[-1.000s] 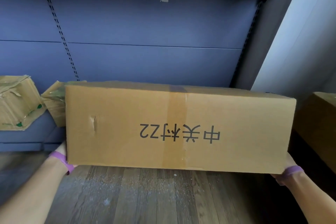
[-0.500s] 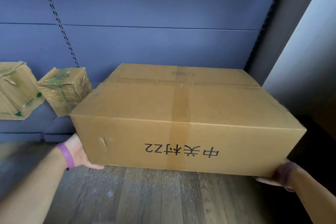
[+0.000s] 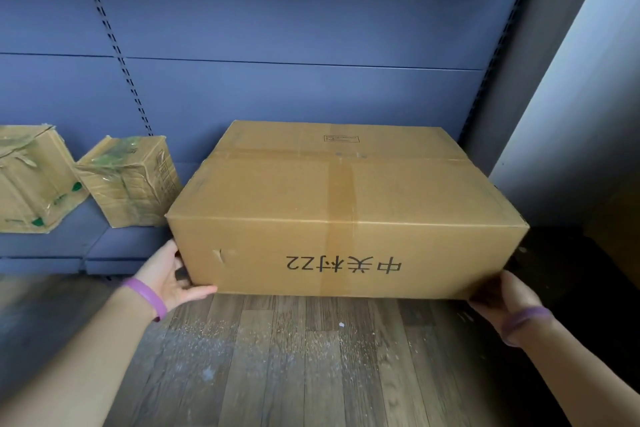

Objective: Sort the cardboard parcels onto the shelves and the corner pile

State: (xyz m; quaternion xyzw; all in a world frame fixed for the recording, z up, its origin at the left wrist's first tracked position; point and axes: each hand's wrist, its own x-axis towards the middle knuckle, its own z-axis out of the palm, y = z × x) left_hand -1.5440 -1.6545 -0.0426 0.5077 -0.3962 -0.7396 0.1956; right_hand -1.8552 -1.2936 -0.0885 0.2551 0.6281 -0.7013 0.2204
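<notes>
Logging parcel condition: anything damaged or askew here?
Yes. The large brown cardboard box has a small torn dent on its front face, left end, and its black print is upside down. On the blue shelf to its left, the nearer small taped cardboard box and the one at the frame edge sit tilted and crumpled.

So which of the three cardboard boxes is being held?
The large brown cardboard box with upside-down black print; the two smaller crumpled, taped boxes sit untouched to its left.

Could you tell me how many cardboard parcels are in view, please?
3. The large parcel is centre, held by the left hand and right hand. On the low shelf at left sit the near small parcel and the far small parcel. The dark right corner may hide more.
</notes>
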